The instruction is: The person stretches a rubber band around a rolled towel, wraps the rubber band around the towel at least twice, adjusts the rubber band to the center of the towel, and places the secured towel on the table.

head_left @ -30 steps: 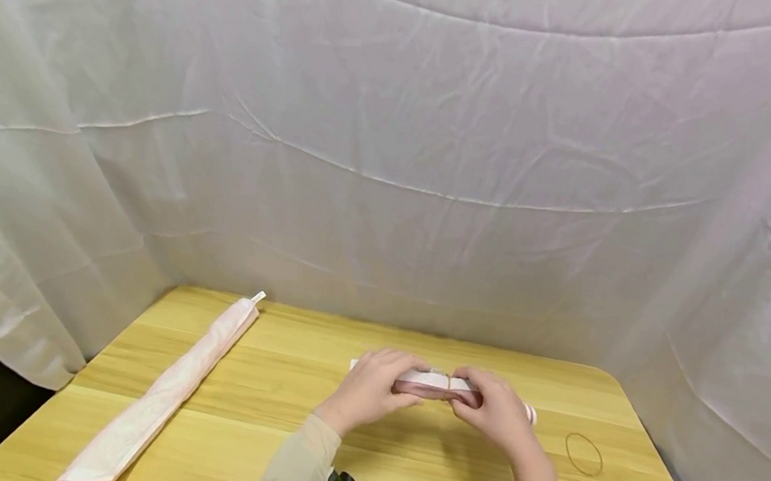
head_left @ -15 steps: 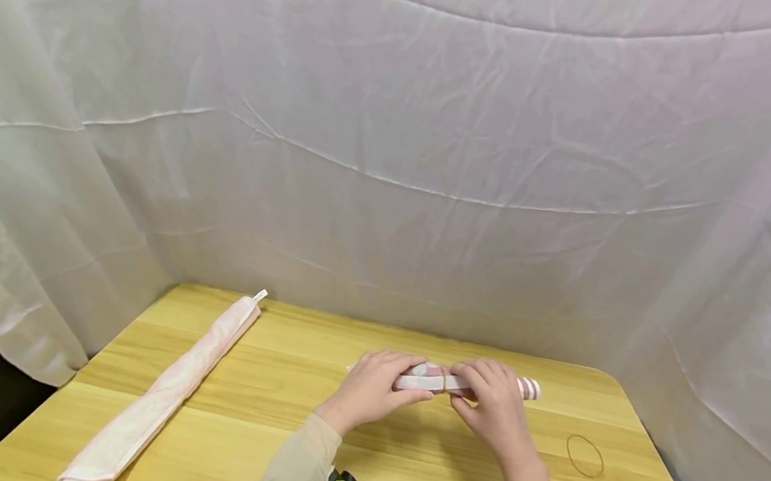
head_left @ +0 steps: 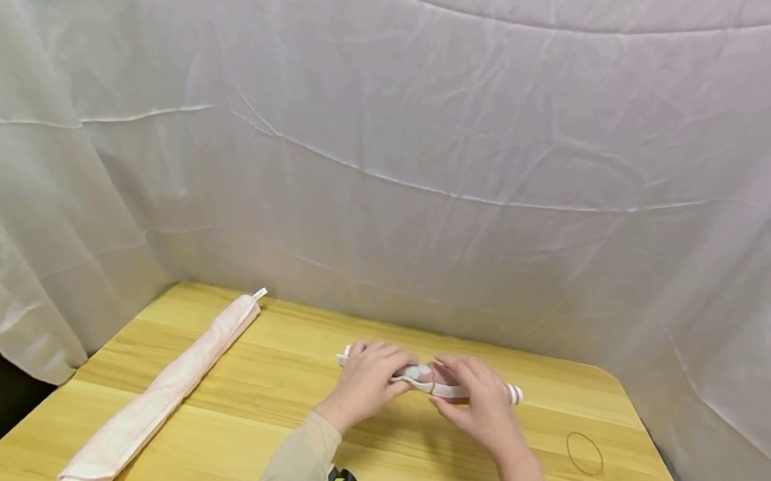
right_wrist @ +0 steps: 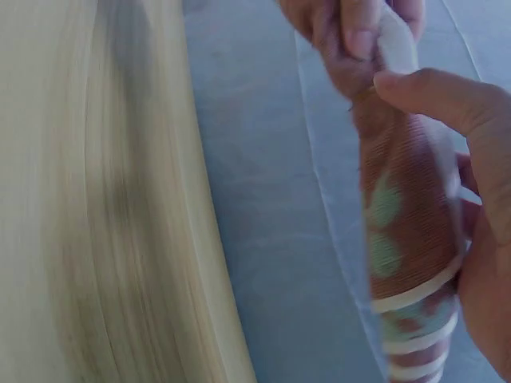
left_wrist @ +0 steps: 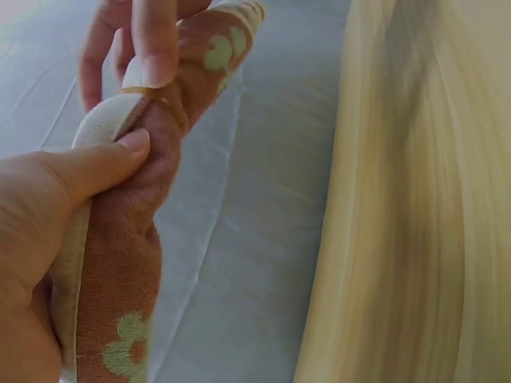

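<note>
A rolled towel, pinkish with a white edge, pale flower shapes and stripes at one end, is held sideways over the table. A rubber band circles it near the middle, pinching the roll narrower. My left hand grips the roll left of the band, thumb on the near side in the left wrist view. My right hand holds it right of the band; in the right wrist view its thumb lies close to the band. Palms and fingers cover much of the towel.
The wooden table carries a second, longer pale pink roll with a white tag, lying slantwise at the left. A loose rubber band lies at the right. Pale curtains hang behind the table and on both sides.
The towel has turned about its length, bringing pale flower shapes into view, and has shifted slightly left. My right hand has moved left with it. The items on the table have stayed put.
</note>
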A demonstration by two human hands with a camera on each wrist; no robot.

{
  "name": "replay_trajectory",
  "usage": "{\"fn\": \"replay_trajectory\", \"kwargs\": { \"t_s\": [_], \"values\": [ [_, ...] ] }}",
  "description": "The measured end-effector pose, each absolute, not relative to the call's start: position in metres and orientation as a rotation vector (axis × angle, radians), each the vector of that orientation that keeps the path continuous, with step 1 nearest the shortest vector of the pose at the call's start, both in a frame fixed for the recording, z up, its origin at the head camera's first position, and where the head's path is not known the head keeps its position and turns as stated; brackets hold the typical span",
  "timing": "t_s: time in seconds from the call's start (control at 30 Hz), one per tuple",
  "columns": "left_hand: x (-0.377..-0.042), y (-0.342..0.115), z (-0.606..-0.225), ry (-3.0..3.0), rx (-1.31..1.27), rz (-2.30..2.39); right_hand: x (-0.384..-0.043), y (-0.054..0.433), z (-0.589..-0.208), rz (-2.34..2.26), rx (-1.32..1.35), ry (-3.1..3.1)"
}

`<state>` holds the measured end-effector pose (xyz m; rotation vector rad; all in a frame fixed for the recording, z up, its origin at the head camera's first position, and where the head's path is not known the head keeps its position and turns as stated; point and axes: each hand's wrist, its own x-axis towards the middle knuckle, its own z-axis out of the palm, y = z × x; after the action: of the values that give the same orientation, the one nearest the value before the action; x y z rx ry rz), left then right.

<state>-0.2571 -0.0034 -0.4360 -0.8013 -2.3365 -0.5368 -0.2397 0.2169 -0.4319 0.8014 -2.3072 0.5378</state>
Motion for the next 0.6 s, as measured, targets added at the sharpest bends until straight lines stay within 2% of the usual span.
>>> {"fn": "replay_trajectory", "kwargs": {
  "t_s": [0.6],
  "values": [
    [-0.2622,-0.0038,-0.4389,-2.061,-0.935,-0.443,-0.2337,0.2125,-0.4274,0.703,0.834,-2.439]
  ]
}}
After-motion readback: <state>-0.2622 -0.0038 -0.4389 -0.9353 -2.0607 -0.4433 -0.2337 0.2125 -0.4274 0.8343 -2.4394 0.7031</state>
